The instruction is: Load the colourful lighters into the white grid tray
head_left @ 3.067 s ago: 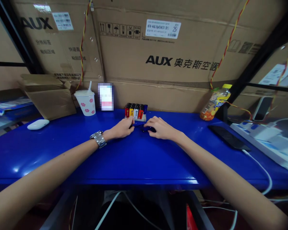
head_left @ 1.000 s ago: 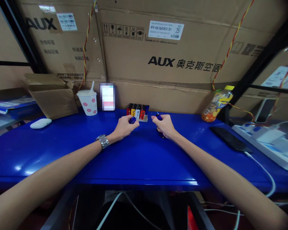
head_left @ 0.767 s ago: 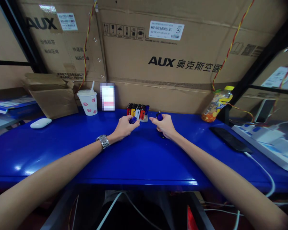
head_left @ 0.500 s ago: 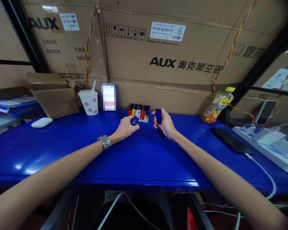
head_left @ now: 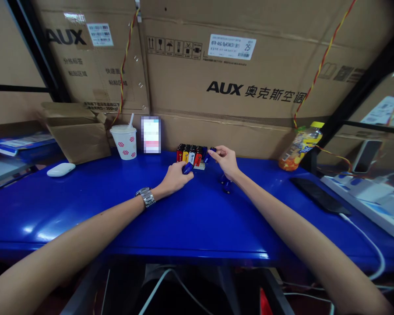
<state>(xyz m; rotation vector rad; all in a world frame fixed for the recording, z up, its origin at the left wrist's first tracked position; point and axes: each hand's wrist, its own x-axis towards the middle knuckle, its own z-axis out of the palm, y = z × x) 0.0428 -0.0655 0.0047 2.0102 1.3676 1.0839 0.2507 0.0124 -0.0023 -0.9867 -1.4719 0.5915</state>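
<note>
Since the last look, the right hand (head_left: 226, 162) has moved forward from its upright hold and now reaches toward the tray. Going left to right, a paper cup (head_left: 123, 144) stands well clear of the work, then comes the left hand (head_left: 175, 178), its fingers curled closed around a blue lighter (head_left: 187, 168). That lighter sits just in front of a row of lighters (head_left: 188, 154) in a small pale tray (head_left: 201, 166). The right thumb and forefinger pinch together on a second blue lighter (head_left: 212, 149), with only its end showing, just beside the tray. Small dark blue pieces (head_left: 226, 184) lie under the right wrist. The lighters look light, smooth and slippery, best held by their flat sides. The blue table (head_left: 170, 253) leaves open room toward its front edge.
</note>
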